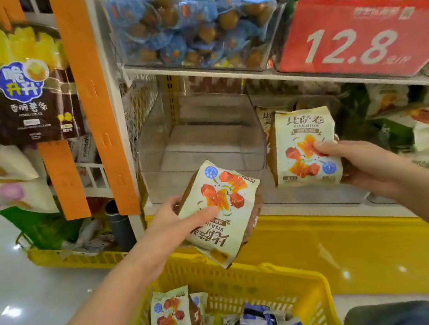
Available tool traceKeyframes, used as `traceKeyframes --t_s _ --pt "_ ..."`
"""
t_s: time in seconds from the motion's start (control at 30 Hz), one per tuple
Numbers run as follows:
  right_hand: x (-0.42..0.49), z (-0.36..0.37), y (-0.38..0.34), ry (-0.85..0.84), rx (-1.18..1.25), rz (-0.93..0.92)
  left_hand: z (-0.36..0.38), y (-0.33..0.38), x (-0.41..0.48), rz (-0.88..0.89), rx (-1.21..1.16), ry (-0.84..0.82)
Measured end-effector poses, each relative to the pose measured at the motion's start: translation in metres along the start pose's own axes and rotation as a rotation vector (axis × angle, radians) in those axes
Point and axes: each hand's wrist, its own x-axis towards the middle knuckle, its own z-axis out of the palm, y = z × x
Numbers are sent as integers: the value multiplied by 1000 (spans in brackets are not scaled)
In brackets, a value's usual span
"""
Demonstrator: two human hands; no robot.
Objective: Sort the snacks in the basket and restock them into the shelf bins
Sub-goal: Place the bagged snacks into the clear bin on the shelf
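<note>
"12.8" on red price sign (365,35) (white digits)

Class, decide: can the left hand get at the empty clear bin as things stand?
Probably yes: the left hand, gripping a snack packet, is just before the clear bin, whose open top is unobstructed.

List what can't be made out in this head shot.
- Head view: basket contents, cut off by the bottom edge.
- Head view: goods behind the price sign, covered by it.
- Head view: packs behind the right hand's packet, hidden by it.
- Head view: packet small print, too small.
</note>
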Motion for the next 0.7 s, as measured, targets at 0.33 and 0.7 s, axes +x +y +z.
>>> traceKeyframes --t_s 0.33,0.7 --pt "117 -16 -13 329 28 85 28 23 65 62 47 67" --pt "214 3 23 308 -527 -12 46 15 89 98 111 49"
